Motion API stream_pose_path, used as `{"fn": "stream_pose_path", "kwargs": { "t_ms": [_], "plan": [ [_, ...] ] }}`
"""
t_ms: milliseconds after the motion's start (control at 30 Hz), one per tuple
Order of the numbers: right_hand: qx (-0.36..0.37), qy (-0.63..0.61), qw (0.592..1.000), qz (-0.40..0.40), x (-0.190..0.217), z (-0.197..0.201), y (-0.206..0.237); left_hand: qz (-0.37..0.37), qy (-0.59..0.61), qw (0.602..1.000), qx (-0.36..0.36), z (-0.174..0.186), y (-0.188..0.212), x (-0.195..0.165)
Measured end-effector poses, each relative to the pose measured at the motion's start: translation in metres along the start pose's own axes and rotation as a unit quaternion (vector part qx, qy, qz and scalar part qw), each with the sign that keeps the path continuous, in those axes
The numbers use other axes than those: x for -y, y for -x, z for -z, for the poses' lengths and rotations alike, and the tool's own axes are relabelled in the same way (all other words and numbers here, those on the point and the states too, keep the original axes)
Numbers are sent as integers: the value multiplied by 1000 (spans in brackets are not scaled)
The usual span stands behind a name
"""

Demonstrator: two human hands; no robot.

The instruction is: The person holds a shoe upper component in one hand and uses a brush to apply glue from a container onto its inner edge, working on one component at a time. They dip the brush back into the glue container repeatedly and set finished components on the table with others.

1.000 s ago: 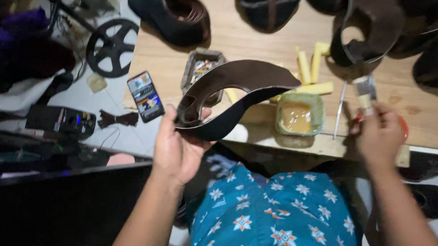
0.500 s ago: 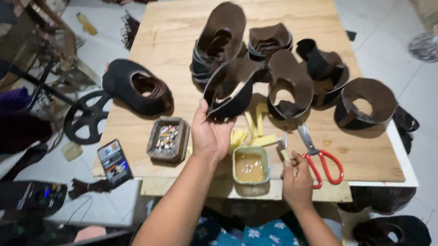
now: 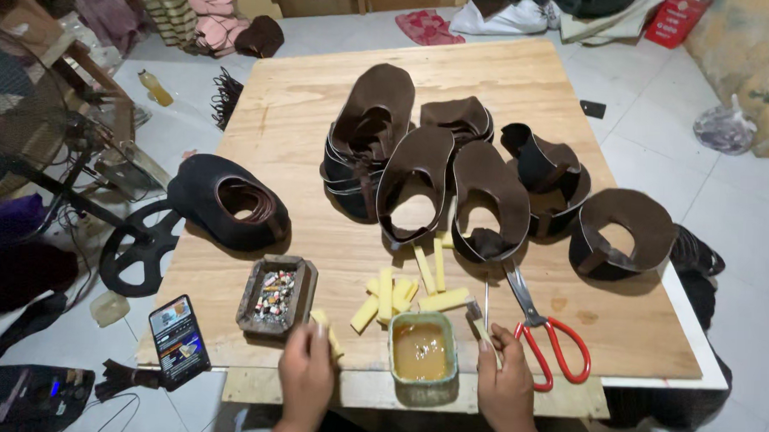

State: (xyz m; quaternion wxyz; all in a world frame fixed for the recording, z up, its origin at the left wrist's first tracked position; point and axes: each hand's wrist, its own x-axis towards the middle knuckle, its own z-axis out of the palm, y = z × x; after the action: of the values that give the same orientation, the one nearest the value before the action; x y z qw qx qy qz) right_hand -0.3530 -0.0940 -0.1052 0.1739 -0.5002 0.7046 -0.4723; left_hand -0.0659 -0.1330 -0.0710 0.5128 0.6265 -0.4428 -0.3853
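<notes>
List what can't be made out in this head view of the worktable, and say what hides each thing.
- Left hand: its fingers cover most of the yellow strip they pinch.
- Right hand: the small brush it grips is too small to read clearly.
- Green tub: murky amber liquid hides its depth.
- Dark tray: contents too small to identify.
- Phone: screen too small to read.
- Both forearms: cut off by the bottom edge.

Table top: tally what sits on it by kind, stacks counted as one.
Brown leather upper pieces or stacks: 7
Yellow strips, including the one in the left hand: about 8
Red-handled scissors: 1
Tub of amber glue: 1
Ashtray: 1
Phone: 1
Brush in the right hand: 1
Total: about 20
</notes>
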Motion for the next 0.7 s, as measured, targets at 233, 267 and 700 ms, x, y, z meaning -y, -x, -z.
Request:
{"fn": "stream_pose_path", "kwargs": {
  "t_ms": [233, 267, 700],
  "plan": [
    [9, 38, 999, -4, -6, -3, 5, -169, -250, 953, -16, 14, 19, 40],
    [8, 34, 999, -2, -6, -2, 5, -152, -258, 954, -13, 13, 21, 39],
    [-3, 51, 998, 28, 1, -2, 0, -321, -110, 939, -54, 20, -19, -38]
  ]
}}
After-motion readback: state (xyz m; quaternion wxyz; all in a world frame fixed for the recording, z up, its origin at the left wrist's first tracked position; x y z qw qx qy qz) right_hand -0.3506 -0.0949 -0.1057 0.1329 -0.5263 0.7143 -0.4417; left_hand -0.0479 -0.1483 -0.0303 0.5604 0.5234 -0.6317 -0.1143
